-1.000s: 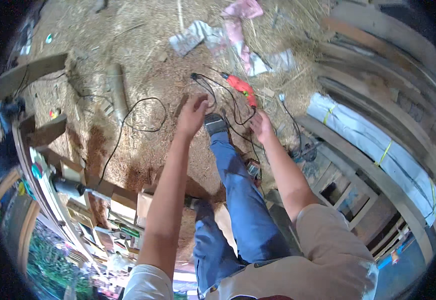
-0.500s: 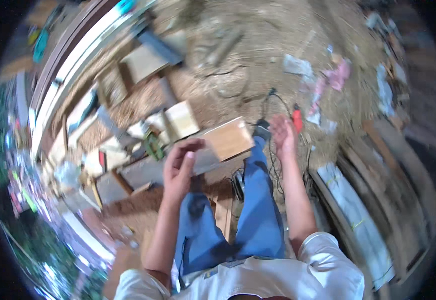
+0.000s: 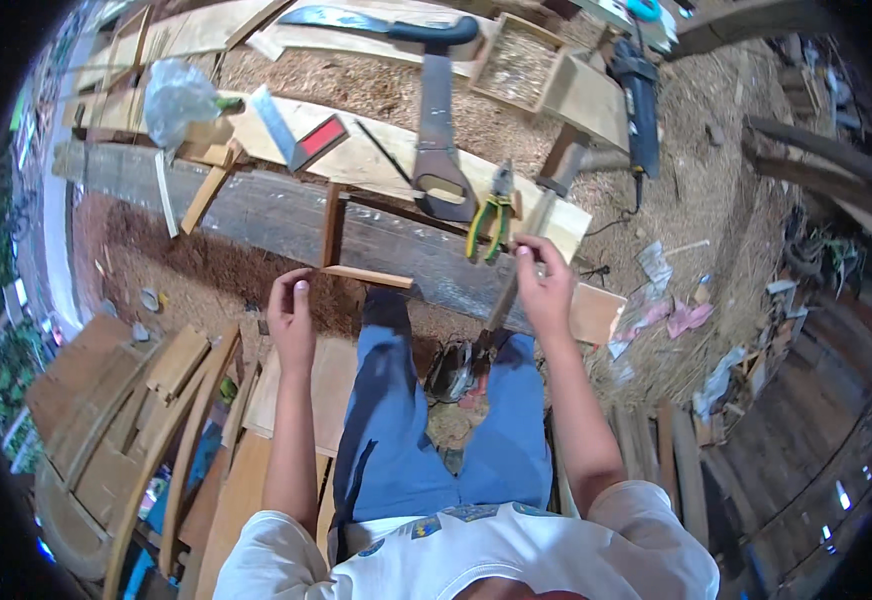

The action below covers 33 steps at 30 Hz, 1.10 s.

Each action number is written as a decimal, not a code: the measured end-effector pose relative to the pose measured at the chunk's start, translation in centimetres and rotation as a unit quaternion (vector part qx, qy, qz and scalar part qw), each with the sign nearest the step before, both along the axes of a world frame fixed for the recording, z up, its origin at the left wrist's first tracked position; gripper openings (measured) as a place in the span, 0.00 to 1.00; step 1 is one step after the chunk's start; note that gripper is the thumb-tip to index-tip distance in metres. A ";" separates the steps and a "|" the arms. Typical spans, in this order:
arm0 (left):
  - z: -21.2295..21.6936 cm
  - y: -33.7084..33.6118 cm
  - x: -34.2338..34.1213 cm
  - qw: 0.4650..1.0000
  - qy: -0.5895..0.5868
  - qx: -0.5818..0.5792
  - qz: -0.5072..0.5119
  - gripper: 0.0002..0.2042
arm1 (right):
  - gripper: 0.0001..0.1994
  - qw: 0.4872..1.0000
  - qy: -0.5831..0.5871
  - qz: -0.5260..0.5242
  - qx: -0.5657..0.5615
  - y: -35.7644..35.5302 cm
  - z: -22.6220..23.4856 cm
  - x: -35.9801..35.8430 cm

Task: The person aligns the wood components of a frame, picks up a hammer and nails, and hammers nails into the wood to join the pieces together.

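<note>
My left hand point(image 3: 291, 312) hovers at the near side of the dark bench plank point(image 3: 256, 205), fingers curled in toward the thumb. Its fingertips are close to the end of a thin wooden strip point(image 3: 368, 276); whether they touch it I cannot tell. My right hand point(image 3: 544, 285) is bent in a pinch beside a long wooden handle point(image 3: 504, 300); what lies between its fingers is hidden. Just beyond that hand are green-and-yellow pliers point(image 3: 494, 215). A handsaw point(image 3: 438, 150) and a try square point(image 3: 301, 135) with a red inset lie farther back.
A black-handled machete point(image 3: 381, 25) lies at the far side. A dark power tool point(image 3: 639, 110) with a cord rests at the back right, near a shallow wooden box point(image 3: 518, 65). A clear plastic bag point(image 3: 178, 105) sits at left. Curved wooden pieces point(image 3: 181, 430) are stacked at lower left.
My view has turned toward the right, so the bench and tools now spread across the top. Both hands have gone from loosely open to fingers curled toward the thumbs.
</note>
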<state>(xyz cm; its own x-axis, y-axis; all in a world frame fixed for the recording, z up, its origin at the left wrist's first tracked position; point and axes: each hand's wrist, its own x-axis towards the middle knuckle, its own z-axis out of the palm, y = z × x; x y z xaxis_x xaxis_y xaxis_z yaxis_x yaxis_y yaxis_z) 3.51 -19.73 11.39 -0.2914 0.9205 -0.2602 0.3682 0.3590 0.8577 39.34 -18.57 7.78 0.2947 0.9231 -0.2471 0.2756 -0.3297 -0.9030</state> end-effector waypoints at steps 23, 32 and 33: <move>-2.3 -0.3 -7.4 1.000 -0.003 -0.005 -0.022 0.08 | 0.15 0.895 -0.327 0.277 0.126 12.2 -3.1 -17.0; -1.9 5.7 -1.9 0.988 0.057 0.075 -0.127 0.19 | 0.14 0.941 -0.160 0.246 0.168 8.6 1.0 -15.0; -1.7 6.1 -1.1 0.986 0.052 0.078 -0.139 0.19 | 0.14 0.948 -0.141 0.231 0.168 7.9 1.7 -14.2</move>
